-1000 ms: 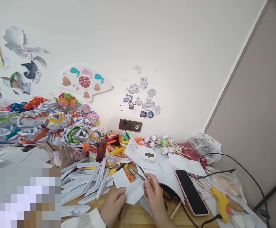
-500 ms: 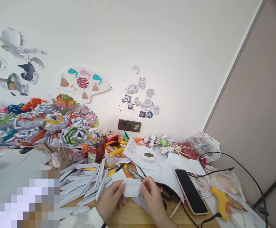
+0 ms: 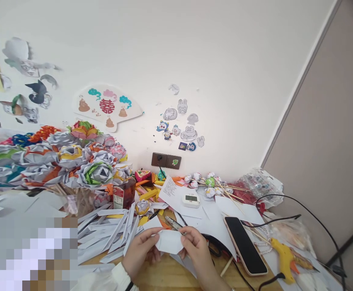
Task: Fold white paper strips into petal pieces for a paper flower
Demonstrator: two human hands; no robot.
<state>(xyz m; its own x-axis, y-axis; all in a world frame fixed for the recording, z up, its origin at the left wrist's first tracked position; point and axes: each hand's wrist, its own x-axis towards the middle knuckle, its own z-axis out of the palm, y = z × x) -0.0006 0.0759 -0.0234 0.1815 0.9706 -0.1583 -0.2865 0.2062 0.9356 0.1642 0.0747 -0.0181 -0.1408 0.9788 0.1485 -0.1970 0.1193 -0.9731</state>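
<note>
Behind and left of the hands, a heap of folded white paper strips [image 3: 112, 232] covers the wooden tabletop [image 3: 161, 279], with paper flowers [image 3: 99, 173] massed beyond it. A reddish-brown container [image 3: 124, 195] stands between flowers and yellow paper pieces [image 3: 148, 194]. Right of the hands lie a dark-screened phone [image 3: 245, 245] and a yellow glue gun [image 3: 285, 258]; a black cable [image 3: 308, 230] loops past them. Just beyond the fingers lies a grey metallic tool [image 3: 172, 222], its near end hidden behind the work.

The piece of white paper [image 3: 169, 241] is held up between the hands, above the table's near edge. The left hand [image 3: 142, 249] pinches its left end between thumb and fingers; the right hand [image 3: 196, 248] pinches the other end likewise. A second ago the paper was spread wider, with pointed corners; now it is a narrower, folded band. The phone has stayed put.

On the wall, a fan-shaped cutout [image 3: 108, 107] bears a red 囍. Lines on the printed sheet [image 3: 172, 190], the container's label and the white timer's [image 3: 191, 199] display are too small to read.
</note>
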